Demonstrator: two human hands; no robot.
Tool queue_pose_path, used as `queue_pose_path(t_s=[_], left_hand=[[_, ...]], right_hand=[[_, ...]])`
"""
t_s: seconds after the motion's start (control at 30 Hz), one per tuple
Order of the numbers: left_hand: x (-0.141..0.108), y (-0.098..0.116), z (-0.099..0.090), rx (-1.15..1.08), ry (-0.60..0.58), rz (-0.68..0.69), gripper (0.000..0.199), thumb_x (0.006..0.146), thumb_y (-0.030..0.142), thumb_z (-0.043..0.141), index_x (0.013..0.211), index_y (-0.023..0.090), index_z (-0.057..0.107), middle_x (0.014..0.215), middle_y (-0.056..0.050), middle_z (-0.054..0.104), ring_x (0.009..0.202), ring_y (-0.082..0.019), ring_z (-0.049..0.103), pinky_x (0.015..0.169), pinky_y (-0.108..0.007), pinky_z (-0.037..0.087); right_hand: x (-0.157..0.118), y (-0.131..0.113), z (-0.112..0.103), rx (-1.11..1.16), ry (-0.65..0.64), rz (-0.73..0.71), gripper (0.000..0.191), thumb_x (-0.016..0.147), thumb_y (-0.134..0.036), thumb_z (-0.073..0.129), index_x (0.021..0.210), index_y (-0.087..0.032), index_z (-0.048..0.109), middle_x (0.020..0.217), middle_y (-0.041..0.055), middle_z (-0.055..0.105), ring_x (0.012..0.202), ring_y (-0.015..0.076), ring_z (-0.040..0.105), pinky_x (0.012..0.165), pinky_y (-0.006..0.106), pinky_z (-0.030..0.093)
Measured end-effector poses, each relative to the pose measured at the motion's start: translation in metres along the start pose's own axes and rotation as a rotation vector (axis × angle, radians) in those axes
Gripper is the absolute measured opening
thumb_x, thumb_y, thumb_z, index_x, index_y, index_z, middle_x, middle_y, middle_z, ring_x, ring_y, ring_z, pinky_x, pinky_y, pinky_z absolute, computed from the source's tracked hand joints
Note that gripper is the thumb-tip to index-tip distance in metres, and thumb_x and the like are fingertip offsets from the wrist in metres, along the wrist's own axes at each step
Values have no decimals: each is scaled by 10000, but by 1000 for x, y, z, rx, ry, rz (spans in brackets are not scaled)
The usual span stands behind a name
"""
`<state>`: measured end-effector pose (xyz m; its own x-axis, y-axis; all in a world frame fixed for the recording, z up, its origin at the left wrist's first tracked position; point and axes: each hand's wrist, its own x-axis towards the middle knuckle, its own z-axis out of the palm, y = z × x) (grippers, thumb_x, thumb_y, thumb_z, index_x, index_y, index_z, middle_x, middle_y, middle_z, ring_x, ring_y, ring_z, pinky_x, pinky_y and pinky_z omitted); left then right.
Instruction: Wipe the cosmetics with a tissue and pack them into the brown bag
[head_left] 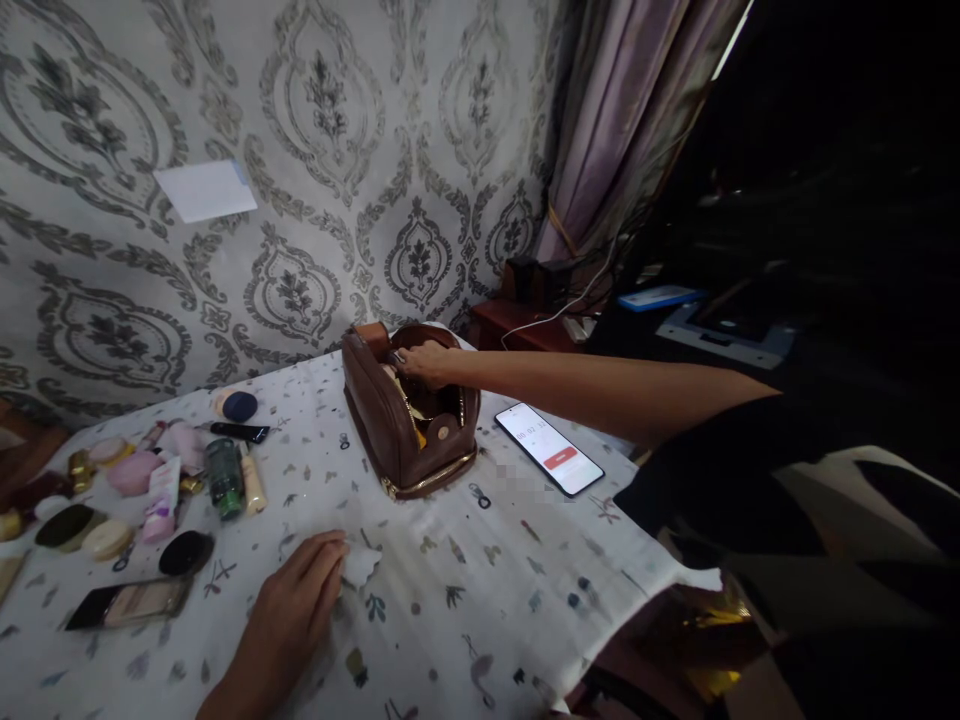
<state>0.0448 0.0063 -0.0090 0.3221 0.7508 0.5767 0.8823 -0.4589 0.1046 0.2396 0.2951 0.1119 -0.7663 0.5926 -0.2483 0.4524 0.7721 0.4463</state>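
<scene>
A brown leather-look toiletry bag (382, 420) with gold zips stands unzipped near the back of the table. My right hand (426, 364) reaches into its opening from the right, fingers curled by the inner left side. What those fingers grip is too small and dark to make out. Resting on the tablecloth in front of the bag, my left hand (296, 590) is closed on a crumpled white tissue (361, 565), which pokes out past the fingertips. Some light-coloured and yellow contents show inside the bag, but most are hidden.
Cosmetics crowd the table's left side, among them a foundation bottle (135, 603), a round black lid (186, 552), a green bottle (224, 478) and a black tube (240, 432). A phone (550, 448) with a timer lies right of the bag. The patterned wall (322, 230) rises behind.
</scene>
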Motion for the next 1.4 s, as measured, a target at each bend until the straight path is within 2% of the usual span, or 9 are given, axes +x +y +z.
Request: queue_pose_path(t_s=[0.23,0.37,0.5,0.6,0.77,0.9,1.2,1.3,1.4], left_hand=[[2,0,-1,-16,16,15,221,1003,257,396,1074,200,598,1019,-63,716,929,-152,718,832,-239,599],[1,0,-1,-40,-10,-9,228,995,246,398,1084,212,606,1038,-57,717,937,-155,720,830,-241,602],[0,0,0,-64,-17,-18,230,993,251,406,1080,215,615,1044,-55,718,953,-160,718,821,-239,605],[0,0,0,-66,-19,-27,230,996,262,404,1071,214,616,1036,-55,719,942,-159,718,819,-241,605],[2,1,-2,-65,-27,-24,222,995,252,407,1078,213,609,1029,-53,717,934,-156,717,816,-246,606],[4,1,-3,-66,-15,-10,210,991,236,418,1086,216,603,1030,-51,718,939,-156,716,823,-251,607],[3,3,-4,-98,-52,-53,201,989,241,429,1088,213,602,1058,-63,704,956,-156,707,842,-241,595],[1,2,-3,-108,-60,-71,197,982,233,435,1084,212,601,1074,-64,697,962,-155,704,844,-236,589],[-1,2,-2,-113,-72,-90,199,974,221,435,1079,216,605,1080,-60,696,968,-157,702,851,-239,585]], right_hand=[[1,2,-3,64,-52,42,763,808,-124,634,1504,-203,331,1445,193,421,1201,333,582,878,405,520],[-1,10,-18,121,-108,57,869,739,-140,710,1512,-190,316,1466,196,411,1168,319,602,841,376,535],[-6,18,-37,174,-125,1,569,727,-128,715,1282,-121,591,1292,131,596,1069,250,632,842,304,522],[-11,18,-38,190,-73,1,382,782,-96,644,1163,-97,658,1225,129,638,1069,233,634,886,293,499],[-13,7,-21,186,-35,38,491,753,-135,703,1238,-149,628,1304,149,591,1105,265,643,871,309,516],[-11,0,-14,168,-7,81,423,827,-90,601,1248,-135,617,1280,175,608,1111,268,647,857,322,524],[-37,-9,-33,138,108,55,364,910,-70,450,1233,-80,615,1233,221,628,1106,292,654,844,349,522],[-50,-16,-41,188,-18,4,308,893,-99,515,1165,-92,659,1131,193,690,1093,295,664,827,341,521],[-57,-25,-45,230,-157,-8,331,888,-134,561,1207,-100,644,1197,189,674,1136,309,645,849,360,523]])
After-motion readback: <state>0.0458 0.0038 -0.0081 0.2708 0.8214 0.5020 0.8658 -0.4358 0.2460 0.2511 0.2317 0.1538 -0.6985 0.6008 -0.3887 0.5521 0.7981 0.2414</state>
